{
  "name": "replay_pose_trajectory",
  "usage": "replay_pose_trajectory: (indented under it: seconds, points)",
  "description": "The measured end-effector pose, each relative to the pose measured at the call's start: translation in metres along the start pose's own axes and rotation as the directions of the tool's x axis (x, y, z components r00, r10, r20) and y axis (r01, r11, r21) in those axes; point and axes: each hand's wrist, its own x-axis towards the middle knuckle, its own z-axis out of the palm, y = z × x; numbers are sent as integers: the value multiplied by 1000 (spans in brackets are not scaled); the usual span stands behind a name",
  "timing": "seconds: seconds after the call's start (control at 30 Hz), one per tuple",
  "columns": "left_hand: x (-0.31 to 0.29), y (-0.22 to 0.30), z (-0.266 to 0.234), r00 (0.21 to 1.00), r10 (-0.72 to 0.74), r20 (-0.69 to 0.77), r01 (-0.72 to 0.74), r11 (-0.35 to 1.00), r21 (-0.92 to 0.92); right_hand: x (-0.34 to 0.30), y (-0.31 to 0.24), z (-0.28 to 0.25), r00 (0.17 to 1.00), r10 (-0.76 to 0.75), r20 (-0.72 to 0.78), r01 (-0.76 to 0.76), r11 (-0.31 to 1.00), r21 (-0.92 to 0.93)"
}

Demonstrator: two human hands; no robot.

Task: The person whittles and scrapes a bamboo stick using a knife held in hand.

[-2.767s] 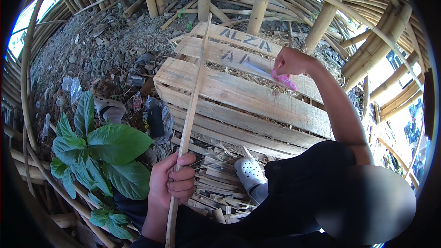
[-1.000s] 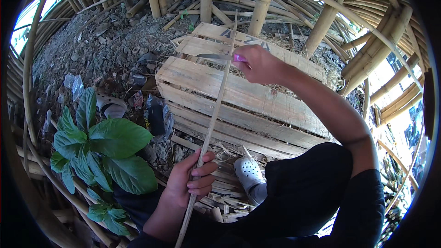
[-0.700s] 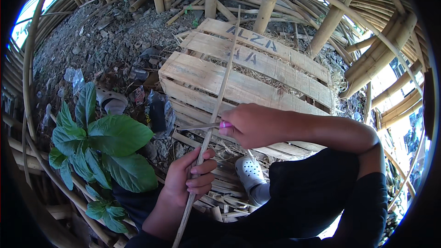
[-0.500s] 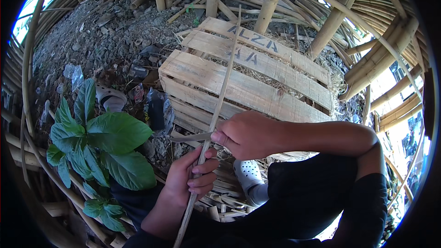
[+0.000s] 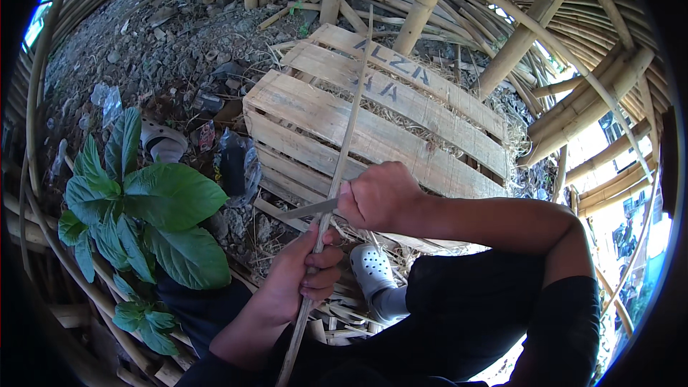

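Note:
A long, thin bamboo strip (image 5: 352, 111) runs slantwise from the lower edge up across the crate. My left hand (image 5: 304, 272) is wrapped round its lower part. Just above, my right hand (image 5: 383, 197) is closed on a knife, whose handle the fist hides. The knife's blade (image 5: 308, 209) points left and lies across the strip, touching it a little above my left fingers. My right thumb rests against the strip by the blade.
A slatted wooden crate (image 5: 380, 122) with straw inside stands ahead. A leafy green plant (image 5: 168, 197) grows at left beside a loose grey clog (image 5: 165, 142). My foot wears a white clog (image 5: 373, 271). Bamboo posts (image 5: 424, 6) and rubble (image 5: 165, 50) lie beyond.
My right hand with the knife has moved slightly up and right along the strip. My left hand keeps its hold. The whole view has shifted a little.

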Motion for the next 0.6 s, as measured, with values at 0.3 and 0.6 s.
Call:
replay_pose_trajectory:
  seconds: [0.3, 0.6]
  points:
    - [9, 6, 4, 1000, 28, -2, -28, 999, 21, 15, 18, -1, 998, 31, 53, -23, 989, -147]
    - [5, 0, 0, 995, -32, 96, 36, 998, -44, 24, 0, -31, 920, 314, 236, -257, 935, -243]
